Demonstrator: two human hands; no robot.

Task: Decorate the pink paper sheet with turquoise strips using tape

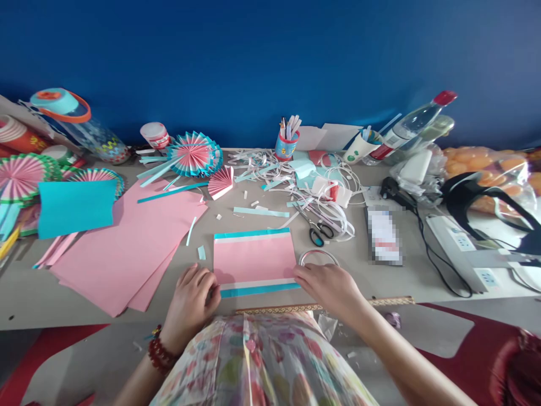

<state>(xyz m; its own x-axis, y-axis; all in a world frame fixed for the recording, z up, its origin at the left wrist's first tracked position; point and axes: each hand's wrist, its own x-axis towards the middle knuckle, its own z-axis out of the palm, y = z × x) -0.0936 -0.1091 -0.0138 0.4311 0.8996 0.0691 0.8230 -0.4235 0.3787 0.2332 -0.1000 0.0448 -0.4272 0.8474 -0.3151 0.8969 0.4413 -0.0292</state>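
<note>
A pink sheet (256, 259) with white and blue bands along its far and near edges lies flat on the table in front of me. At its near left corner is my left hand (194, 294), fingers curled together at the paper's edge. My right hand (327, 286) pinches the near right corner, its fingertips on the paper. Beyond my right hand sit a silvery ring (319, 252) and black-handled scissors (318, 232). A small light-blue scrap (202, 252) rests left of the sheet.
Large pink sheets (127, 242) and a blue sheet (76, 208) lie left, near folded paper fans (195, 156). Paper strips (264, 169), a pen cup (287, 145) and bottles (408, 131) stand behind. A phone (384, 235), cable and power strip (465, 248) are right.
</note>
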